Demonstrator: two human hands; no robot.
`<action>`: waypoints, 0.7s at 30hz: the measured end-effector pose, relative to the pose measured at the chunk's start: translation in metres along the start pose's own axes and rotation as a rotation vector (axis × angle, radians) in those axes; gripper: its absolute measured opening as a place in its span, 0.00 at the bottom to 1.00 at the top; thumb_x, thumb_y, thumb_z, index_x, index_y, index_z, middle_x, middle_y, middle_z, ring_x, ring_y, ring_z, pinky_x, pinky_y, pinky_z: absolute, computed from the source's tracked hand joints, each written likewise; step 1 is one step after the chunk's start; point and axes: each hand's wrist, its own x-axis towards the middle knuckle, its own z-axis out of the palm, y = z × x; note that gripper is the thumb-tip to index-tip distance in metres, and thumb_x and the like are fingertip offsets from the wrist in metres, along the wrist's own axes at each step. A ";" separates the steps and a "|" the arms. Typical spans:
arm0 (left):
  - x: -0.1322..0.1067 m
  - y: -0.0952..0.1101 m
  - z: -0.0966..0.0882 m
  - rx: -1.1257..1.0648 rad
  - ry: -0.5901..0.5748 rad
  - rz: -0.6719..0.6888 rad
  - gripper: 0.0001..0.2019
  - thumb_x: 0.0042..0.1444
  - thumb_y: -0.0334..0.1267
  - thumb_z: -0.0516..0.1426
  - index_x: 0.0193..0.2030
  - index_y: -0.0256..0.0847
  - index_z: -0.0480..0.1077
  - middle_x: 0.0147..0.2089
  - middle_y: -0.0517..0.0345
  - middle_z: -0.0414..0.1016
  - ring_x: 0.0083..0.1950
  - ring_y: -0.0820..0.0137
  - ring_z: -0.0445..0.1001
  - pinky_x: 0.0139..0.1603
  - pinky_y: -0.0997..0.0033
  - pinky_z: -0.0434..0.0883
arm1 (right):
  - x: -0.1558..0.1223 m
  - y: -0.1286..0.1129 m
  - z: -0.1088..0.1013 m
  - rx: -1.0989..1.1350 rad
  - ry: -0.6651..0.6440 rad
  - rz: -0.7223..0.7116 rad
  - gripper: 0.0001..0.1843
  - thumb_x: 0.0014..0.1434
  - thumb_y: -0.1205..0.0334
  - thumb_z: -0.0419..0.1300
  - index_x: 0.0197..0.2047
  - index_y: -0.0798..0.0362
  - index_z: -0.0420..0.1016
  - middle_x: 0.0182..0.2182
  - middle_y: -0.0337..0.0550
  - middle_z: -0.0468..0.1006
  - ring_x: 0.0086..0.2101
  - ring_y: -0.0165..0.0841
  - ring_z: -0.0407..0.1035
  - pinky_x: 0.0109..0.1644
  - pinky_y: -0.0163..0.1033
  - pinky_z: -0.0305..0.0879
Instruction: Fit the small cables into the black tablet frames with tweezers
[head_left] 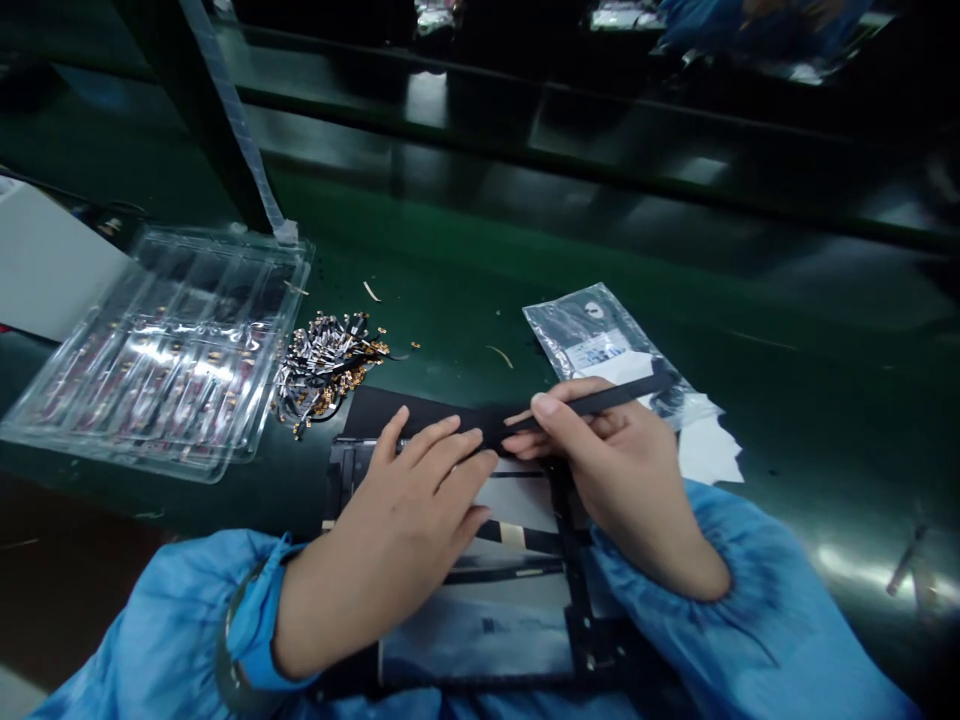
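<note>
My left hand point(412, 520) lies spread over a flat black-framed device point(480, 635) with grey panels inside. Its fingertips rest near the device's far edge, on or close to a black strip point(382, 412). My right hand point(626, 465) grips slim black tweezers point(611, 397) between thumb and fingers, over the device's far right corner. The tool points left toward the left fingertips; what its tip touches is hard to make out. Across the grey panels runs a dark band with a beige patch point(512, 536).
A heap of small cable parts point(326, 365) with gold ends lies at the back left, beside clear plastic trays point(165, 350). Behind my right hand are a clear bag point(589, 325) and torn white paper point(705, 440). A post point(232, 110) rises at the left.
</note>
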 end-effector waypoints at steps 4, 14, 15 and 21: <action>-0.004 0.004 -0.005 0.000 0.024 0.049 0.11 0.64 0.33 0.49 0.49 0.37 0.69 0.54 0.51 0.74 0.58 0.63 0.69 0.66 0.46 0.56 | 0.000 0.000 0.002 -0.092 0.014 0.010 0.15 0.51 0.53 0.67 0.31 0.53 0.69 0.22 0.39 0.79 0.22 0.32 0.76 0.26 0.30 0.75; -0.016 0.006 -0.006 0.004 0.032 0.122 0.09 0.63 0.33 0.51 0.47 0.37 0.71 0.52 0.55 0.76 0.56 0.67 0.71 0.70 0.53 0.52 | -0.005 0.002 0.008 -0.348 -0.011 -0.093 0.11 0.54 0.54 0.63 0.30 0.53 0.69 0.21 0.37 0.76 0.21 0.31 0.75 0.24 0.30 0.72; -0.016 0.006 -0.005 0.002 0.037 0.121 0.09 0.63 0.33 0.51 0.46 0.37 0.71 0.52 0.55 0.76 0.56 0.67 0.71 0.70 0.53 0.52 | -0.005 0.004 0.008 -0.389 -0.007 -0.127 0.10 0.55 0.55 0.62 0.30 0.53 0.69 0.20 0.37 0.76 0.21 0.31 0.75 0.25 0.30 0.72; -0.013 0.006 -0.003 0.034 0.055 0.113 0.10 0.64 0.33 0.50 0.46 0.37 0.71 0.52 0.54 0.75 0.56 0.66 0.70 0.69 0.51 0.53 | -0.008 0.004 0.009 -0.458 0.059 -0.279 0.10 0.56 0.56 0.62 0.28 0.51 0.70 0.18 0.35 0.76 0.19 0.31 0.74 0.24 0.31 0.71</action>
